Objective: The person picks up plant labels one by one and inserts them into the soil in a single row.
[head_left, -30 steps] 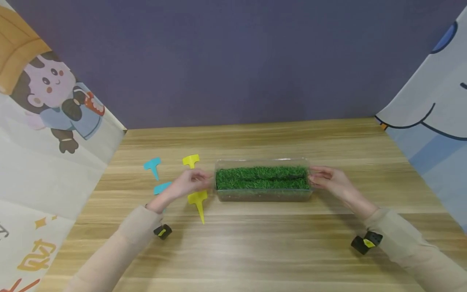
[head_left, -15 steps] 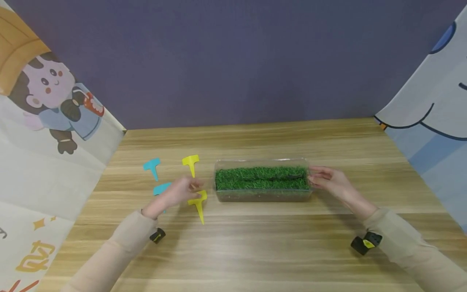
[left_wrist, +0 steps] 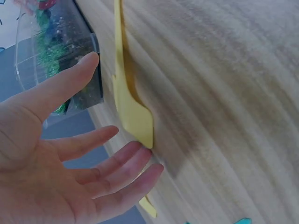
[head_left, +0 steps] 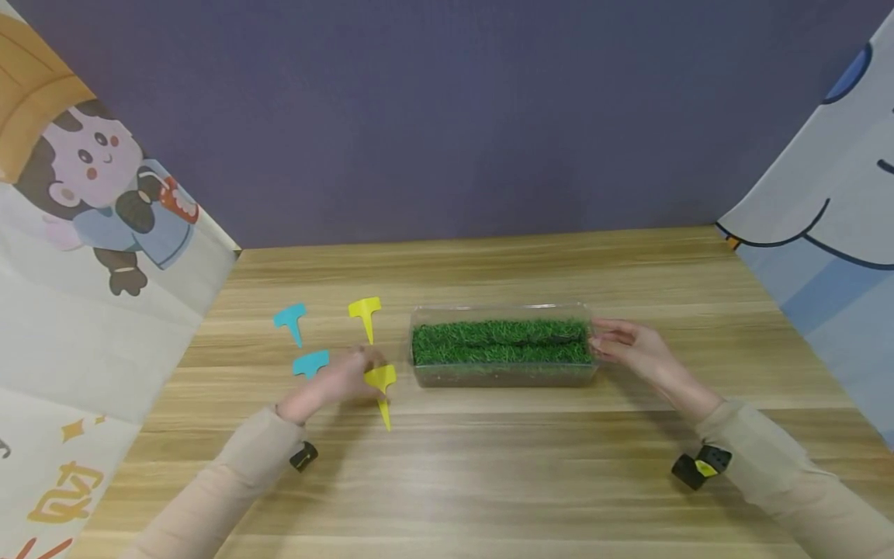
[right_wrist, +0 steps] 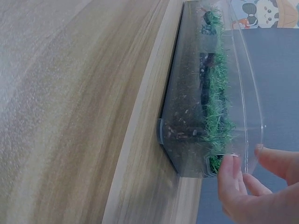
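Note:
A clear rectangular box [head_left: 506,377] holds two strips of artificial grass [head_left: 499,330] over dark, soil-like filling. My right hand [head_left: 632,349] touches its right end with fairly straight fingers; in the right wrist view, the fingertips [right_wrist: 229,163] lie against the end wall near the rim. My left hand [head_left: 342,376] reaches over the nearer yellow T-shaped plant label [head_left: 380,378], which lies flat on the table. In the left wrist view, its thumb and fingers are spread apart beside that yellow label [left_wrist: 135,116], with nothing gripped.
A second yellow plant label [head_left: 365,308] lies farther back. Two blue plant labels lie to the left, one at the back [head_left: 289,317] and one [head_left: 310,362] partly covered by my left hand. A dark partition [head_left: 475,124] stands behind the wooden table [head_left: 503,481].
My left hand has left the box's left end and come left and toward me, over the nearer yellow plant label. The right hand and the box have stayed put.

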`<state>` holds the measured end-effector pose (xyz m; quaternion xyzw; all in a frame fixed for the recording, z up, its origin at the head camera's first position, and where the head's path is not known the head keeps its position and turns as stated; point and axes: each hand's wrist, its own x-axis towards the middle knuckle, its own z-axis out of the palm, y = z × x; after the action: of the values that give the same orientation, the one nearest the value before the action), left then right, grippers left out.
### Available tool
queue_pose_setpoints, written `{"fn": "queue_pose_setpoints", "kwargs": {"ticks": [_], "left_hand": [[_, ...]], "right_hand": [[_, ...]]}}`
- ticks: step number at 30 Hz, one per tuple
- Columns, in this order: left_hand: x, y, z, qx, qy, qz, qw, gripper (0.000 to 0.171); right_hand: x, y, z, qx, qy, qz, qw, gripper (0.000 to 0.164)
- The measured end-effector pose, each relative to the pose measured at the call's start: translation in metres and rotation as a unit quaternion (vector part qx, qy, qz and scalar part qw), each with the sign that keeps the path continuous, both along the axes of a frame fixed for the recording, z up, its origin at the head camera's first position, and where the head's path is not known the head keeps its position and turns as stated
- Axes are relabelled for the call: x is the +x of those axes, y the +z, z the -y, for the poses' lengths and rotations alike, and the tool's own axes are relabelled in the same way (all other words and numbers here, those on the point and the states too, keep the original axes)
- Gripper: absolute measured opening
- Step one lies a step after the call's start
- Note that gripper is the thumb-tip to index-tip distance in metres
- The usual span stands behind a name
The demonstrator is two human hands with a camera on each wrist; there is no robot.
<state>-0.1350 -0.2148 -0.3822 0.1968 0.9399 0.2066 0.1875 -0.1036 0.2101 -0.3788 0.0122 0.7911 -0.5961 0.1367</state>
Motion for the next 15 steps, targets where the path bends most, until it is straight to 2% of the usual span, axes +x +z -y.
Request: {"fn": "queue_pose_setpoints", "kwargs": {"ticks": [10, 15], "left_hand": [[-0.0030, -0.0088, -0.0035, -0.050, 0.021, -0.019, 0.9984, 0.055], [-0.0014, -0.0090, -0.0057, -0.057, 0.024, -0.022, 0.9978, 0.054]], "right_hand": [[0.0002, -0.0018, -0.0007, -0.003, 0.003, -0.008, 1.000, 0.058], [0.0006, -0.0022, -0.0007, 0.004, -0.005, -0.008, 1.000, 0.058]]}}
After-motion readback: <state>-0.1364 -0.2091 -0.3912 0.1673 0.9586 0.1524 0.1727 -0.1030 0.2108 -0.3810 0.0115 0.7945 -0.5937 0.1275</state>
